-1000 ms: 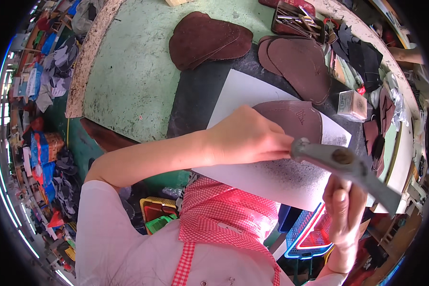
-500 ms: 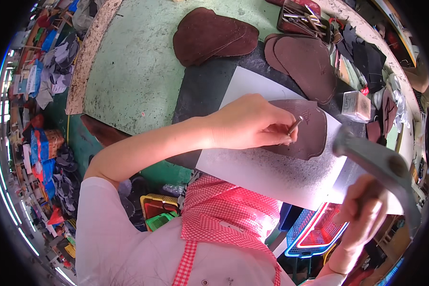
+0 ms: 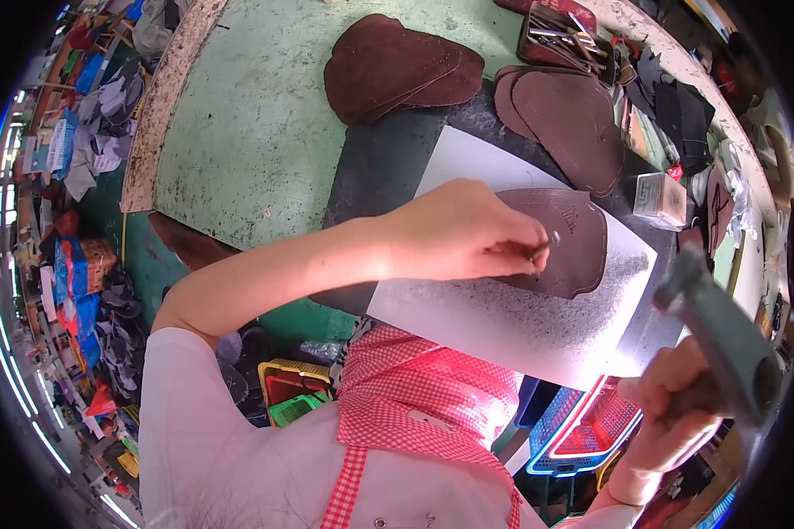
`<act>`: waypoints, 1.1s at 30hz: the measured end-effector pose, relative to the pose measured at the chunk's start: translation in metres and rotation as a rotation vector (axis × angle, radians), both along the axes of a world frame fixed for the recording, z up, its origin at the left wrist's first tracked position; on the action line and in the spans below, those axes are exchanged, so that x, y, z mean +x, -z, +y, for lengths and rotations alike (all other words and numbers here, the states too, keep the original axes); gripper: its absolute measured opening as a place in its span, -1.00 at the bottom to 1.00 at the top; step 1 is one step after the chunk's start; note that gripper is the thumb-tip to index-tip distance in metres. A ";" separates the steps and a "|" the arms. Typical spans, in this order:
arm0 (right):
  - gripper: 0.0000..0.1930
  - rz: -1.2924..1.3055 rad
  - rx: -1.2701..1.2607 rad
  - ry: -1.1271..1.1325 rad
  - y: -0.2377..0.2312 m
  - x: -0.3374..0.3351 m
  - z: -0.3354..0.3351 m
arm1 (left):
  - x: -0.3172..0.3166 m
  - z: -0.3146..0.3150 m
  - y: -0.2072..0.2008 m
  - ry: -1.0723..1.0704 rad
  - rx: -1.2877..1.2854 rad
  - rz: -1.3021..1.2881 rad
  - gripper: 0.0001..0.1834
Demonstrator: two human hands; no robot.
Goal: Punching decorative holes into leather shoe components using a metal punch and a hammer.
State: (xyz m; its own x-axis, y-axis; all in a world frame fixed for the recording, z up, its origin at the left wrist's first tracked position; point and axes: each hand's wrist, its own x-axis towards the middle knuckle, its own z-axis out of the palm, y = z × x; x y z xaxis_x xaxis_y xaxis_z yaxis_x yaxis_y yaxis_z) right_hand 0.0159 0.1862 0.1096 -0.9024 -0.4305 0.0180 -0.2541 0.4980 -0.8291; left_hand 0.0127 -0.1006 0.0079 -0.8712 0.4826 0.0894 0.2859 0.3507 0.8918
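Note:
My left hand (image 3: 472, 234) is closed in a pinch around a short metal punch (image 3: 553, 240), low over a brown leather piece (image 3: 578, 256). The punch's lower end is hard to make out. Small marks show on the leather near its upper edge. Beneath it lies a white sheet (image 3: 468, 309), speckled with dark specks, on a black mat (image 3: 370, 176). To the right, my right hand (image 3: 675, 406) grips a hammer (image 3: 723, 335), raised and apart from the punch. The hammer's far end is blurred near the picture's rim.
Stacked brown leather pieces (image 3: 388, 70) lie at the back, with more leather pieces (image 3: 573, 119) to their right. Beyond stands a tin of metal tools (image 3: 560, 44). A small box (image 3: 660, 201) sits right of the sheet. Plastic baskets (image 3: 573, 432) are below the table edge.
The hammer and my right hand have moved right, away from the punch. The punch now points up at a different angle, still in my left hand. The whole view has shifted slightly.

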 end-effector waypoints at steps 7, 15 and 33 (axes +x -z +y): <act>-0.35 -0.308 -0.152 0.041 -0.007 -0.001 -0.026 | 0.001 -0.008 0.009 -0.063 0.085 0.021 -0.88; -0.49 -0.042 0.244 0.014 0.008 0.012 -0.007 | 0.009 -0.002 -0.002 -0.003 -0.147 0.188 -0.87; -0.61 -0.527 -0.316 -0.144 -0.021 -0.023 -0.019 | 0.001 -0.018 0.012 -0.023 0.133 0.055 -0.88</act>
